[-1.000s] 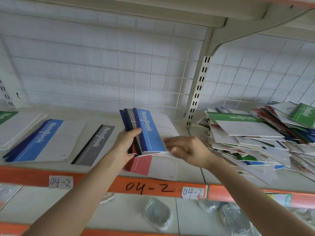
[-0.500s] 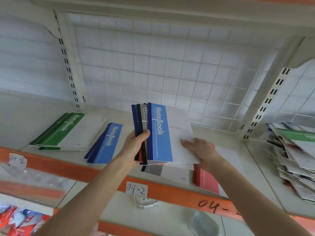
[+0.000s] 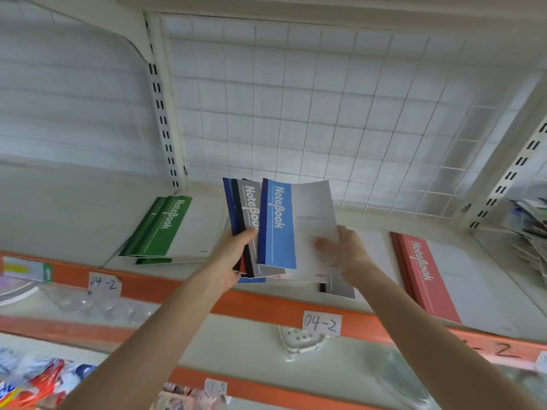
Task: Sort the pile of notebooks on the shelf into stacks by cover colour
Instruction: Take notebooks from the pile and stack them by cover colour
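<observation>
My left hand (image 3: 233, 255) grips a fanned bundle of notebooks (image 3: 247, 223) above the shelf, with dark blue, black and grey spines showing. My right hand (image 3: 343, 253) pinches the front one, a light blue notebook (image 3: 281, 226), by its white right edge. A green stack (image 3: 159, 229) lies on the shelf to the left. To the right lies a red stack (image 3: 423, 276). A grey notebook (image 3: 340, 287) peeks out below my right hand. The unsorted pile (image 3: 532, 226) shows at the far right edge.
The shelf (image 3: 68, 208) has an orange front rail (image 3: 183, 287) with paper tags marked 04-2. A white wire grid backs it, with slotted uprights (image 3: 162, 125) left and right. The shelf below holds clear plastic items and colourful packets (image 3: 32, 383).
The view has swung further left; the green stack now sits near the middle and the red stack is in the open. The light blue notebook has slid right, away from the bundle.
</observation>
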Motion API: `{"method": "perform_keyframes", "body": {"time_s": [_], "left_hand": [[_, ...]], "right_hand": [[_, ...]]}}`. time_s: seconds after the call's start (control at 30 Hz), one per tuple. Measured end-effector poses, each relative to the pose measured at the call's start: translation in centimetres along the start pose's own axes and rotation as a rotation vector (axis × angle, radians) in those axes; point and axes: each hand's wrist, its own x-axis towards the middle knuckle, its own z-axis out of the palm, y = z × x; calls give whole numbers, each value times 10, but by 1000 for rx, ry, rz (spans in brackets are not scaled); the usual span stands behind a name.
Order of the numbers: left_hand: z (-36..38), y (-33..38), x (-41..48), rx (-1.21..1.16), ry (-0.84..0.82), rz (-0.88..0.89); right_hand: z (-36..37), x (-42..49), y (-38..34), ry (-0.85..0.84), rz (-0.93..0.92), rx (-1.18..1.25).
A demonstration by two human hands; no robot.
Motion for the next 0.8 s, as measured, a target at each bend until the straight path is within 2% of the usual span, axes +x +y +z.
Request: {"method": "perform_keyframes", "body": {"time_s": [0.4,0.6,0.7,0.77,0.8], "left_hand": [[-107,23,-8,3,239,105],[-120,25,-13,-8,240,122],[-112,21,-15,0,213,113],[-100,19,-16,-3,176,104],[-93,18,-16,-11,155,107]], "right_hand": [[33,20,5,99,-52,-657],[53,9,6,-2,-6,-923],[56,-3,2,-3,-101,-1115],[60,-9,-3,15,-236,-1045],[63,-12,-7,-3,-258,-894]]}}
